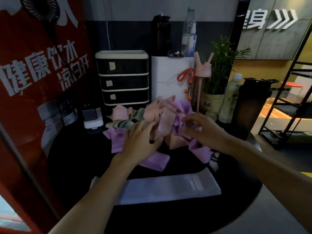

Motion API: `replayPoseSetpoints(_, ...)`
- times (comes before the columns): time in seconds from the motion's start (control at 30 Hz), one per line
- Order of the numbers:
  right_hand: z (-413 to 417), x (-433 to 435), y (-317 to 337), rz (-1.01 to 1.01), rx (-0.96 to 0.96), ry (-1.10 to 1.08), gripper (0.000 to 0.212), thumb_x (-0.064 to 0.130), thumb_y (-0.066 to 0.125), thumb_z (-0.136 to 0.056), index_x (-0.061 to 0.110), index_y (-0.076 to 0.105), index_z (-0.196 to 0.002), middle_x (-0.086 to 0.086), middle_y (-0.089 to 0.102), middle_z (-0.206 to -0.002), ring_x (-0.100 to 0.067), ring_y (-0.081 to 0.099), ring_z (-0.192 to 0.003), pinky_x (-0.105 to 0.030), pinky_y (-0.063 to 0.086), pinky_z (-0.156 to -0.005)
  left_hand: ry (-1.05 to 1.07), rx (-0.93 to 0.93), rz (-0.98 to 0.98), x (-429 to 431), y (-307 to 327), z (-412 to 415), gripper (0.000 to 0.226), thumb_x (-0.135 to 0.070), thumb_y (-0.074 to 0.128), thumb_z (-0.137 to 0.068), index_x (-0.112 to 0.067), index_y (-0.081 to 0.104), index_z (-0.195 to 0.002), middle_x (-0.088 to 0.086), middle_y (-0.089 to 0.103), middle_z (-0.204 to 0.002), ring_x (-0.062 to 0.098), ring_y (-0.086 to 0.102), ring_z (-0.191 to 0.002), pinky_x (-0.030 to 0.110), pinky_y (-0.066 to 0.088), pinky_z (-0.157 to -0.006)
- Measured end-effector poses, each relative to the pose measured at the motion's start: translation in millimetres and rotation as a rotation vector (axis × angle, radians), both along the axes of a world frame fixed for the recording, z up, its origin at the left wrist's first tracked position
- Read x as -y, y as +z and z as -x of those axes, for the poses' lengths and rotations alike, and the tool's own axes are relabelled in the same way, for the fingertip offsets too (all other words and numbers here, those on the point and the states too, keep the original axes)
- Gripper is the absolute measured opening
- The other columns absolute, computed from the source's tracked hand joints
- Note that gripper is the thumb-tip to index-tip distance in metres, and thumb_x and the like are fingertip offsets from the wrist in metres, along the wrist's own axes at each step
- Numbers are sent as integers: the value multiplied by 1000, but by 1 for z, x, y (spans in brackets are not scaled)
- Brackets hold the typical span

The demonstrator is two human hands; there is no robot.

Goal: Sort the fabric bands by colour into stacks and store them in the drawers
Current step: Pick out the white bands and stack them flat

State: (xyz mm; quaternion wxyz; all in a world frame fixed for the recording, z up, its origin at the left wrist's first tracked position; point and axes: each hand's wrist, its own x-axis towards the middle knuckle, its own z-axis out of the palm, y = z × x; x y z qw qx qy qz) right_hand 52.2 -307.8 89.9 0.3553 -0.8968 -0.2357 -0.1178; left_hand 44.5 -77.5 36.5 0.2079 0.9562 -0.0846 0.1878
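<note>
1. Reaching across the dark round table (236,200), the person has both hands in a loose pile of fabric bands (162,115), which lies just past the table's centre toward 12 o'clock.
2. The left hand (141,139) lies on the pile's 9 o'clock side. Its fingers are fairly straight and spread flat over the purple bands (116,142), and it grips nothing that shows.
3. The right hand (200,127) is on the 3 o'clock side, fingers curled down into purple fabric. Motion blur hides whether they pinch anything, so its grip cannot be told.
4. Between the hands a pink band (164,122) stands up as a strip. Green bands (123,124) sit at the pile's 10 o'clock edge.
5. A pale band (168,188) lies flat at 6 o'clock, apart from the pile and partly under the left forearm.
6. The drawer unit (123,78) stands at 11 o'clock, just behind the pile. Its visible drawers are pushed in, each with a pale label.
7. A white box (168,76) stands at 12 o'clock, a plant (222,65) at 1, a dark shaker bottle (249,105) at 2 and a red poster (42,65) at 9.
</note>
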Motion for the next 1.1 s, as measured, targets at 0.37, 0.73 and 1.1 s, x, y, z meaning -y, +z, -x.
replayPoseSetpoints(0.37,-142,-85,8,360,-45,-28,79,70,58,-76,47,29,-145,4,37,-149,-30,14,-143,-54,16,-114,55,-83,44,-16,-40,-10,57,-54,50,-91,-43,33,-145,-15,40,-150,13,30,-142,45,27,-113)
replayPoseSetpoints(0.73,-142,-65,-19,327,-22,11,36,41,62,-91,33,63,-127,-1,44,-148,-27,34,-139,-45,26,-114,-1,-102,206,-14,-25,-6,71,-45,47,-86,-52,15,-149,-15,53,-134,15,45,-129,50,41,-104)
replayPoseSetpoints(1.1,-93,26,-4,159,269,-207,22,-2,66,-85,7,75,-102,1,67,-93,-9,60,-82,-1,37,-63,19,-150,229,-14,-28,-6,65,-55,42,-90,-50,13,-148,-9,54,-137,21,48,-129,51,41,-103)
